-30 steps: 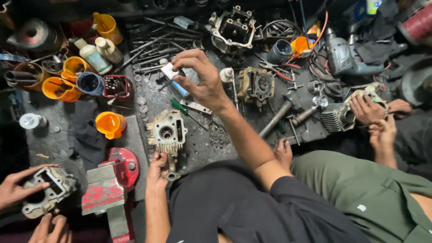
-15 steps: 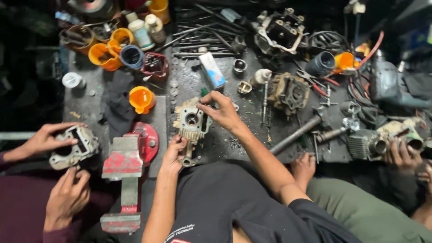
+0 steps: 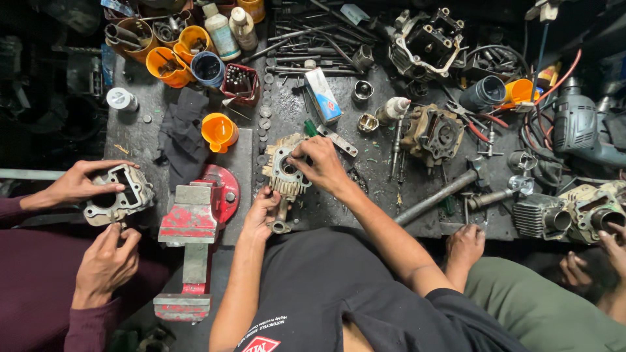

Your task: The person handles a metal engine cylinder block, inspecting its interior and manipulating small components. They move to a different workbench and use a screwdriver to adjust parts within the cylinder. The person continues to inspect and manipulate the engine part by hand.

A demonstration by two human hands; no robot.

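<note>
The right hand [image 3: 321, 163] has left the small blue and white box [image 3: 323, 95], which now lies alone on the desk [image 3: 385, 195], and has come down onto the finned engine cylinder [image 3: 285, 171]. Its fingers are pressed together at the round bore on top of the cylinder. The left hand [image 3: 259, 212] is curled around the lower end of the same part, near the front edge of the desk. Just left of the cylinder stands an orange funnel [image 3: 219, 130], and below it a red bench vise [image 3: 194, 228]. To the right lie a grey steel pipe [image 3: 435, 197] and another engine casting [image 3: 435, 133]. At the far left, another person's hands [image 3: 78, 186] hold a similar grey cylinder part [image 3: 119, 195].
</note>
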